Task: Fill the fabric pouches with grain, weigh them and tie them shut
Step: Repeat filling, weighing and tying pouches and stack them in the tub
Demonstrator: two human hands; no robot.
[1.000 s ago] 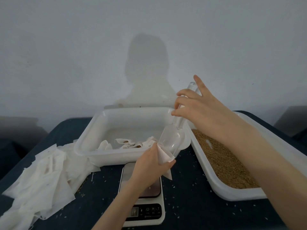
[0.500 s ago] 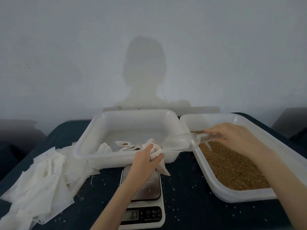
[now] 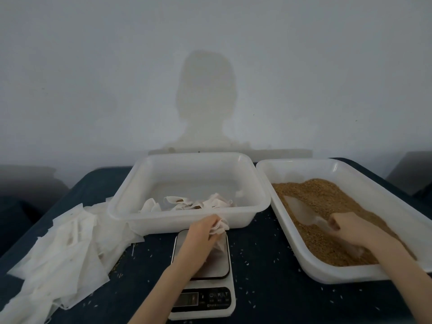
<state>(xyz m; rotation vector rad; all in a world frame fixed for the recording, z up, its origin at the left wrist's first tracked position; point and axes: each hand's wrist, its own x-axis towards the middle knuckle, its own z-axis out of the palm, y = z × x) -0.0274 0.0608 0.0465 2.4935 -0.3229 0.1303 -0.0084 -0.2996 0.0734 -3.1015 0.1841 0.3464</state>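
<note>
My left hand (image 3: 201, 232) grips the gathered neck of a white fabric pouch (image 3: 219, 239), which hangs down onto the platform of a small digital scale (image 3: 205, 274). My right hand (image 3: 350, 230) holds the handle of a clear plastic scoop (image 3: 301, 210) whose bowl lies on the brown grain (image 3: 320, 197) in the white tray (image 3: 350, 167) on the right.
A white tub (image 3: 187, 216) behind the scale holds several tied pouches (image 3: 187, 203). A heap of loose white fabric squares (image 3: 58, 249) covers the left of the dark table (image 3: 268, 265). Spilled grains dot the cloth. A pale wall stands close behind.
My right hand carried the scoop from the pouch mouth over to the grain tray and lowered it into the grain. My left hand brought the pouch down onto the scale.
</note>
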